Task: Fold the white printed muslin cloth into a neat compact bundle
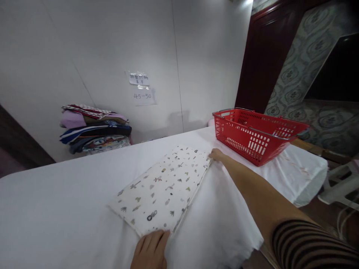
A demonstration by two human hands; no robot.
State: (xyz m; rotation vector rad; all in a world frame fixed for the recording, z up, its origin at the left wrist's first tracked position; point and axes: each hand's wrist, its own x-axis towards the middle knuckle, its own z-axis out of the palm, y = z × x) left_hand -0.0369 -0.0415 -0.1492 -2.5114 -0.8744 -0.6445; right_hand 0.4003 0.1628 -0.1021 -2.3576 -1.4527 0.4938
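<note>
A folded white cloth (165, 186) with small printed figures lies flat on the white-covered table (56, 209). My left hand (150, 249) rests flat at the cloth's near corner, fingers touching its edge. My right hand (216, 154) reaches out to the cloth's far right corner and touches it there, fingers closed at the edge. Whether the fingers pinch the fabric is hard to tell.
A red plastic basket (256, 136) with metal handles stands on the table's far right. A pile of folded clothes (94, 129) sits at the back left against the white wall. Paper notes (141, 89) hang on the wall. A white stool (340, 183) stands at right.
</note>
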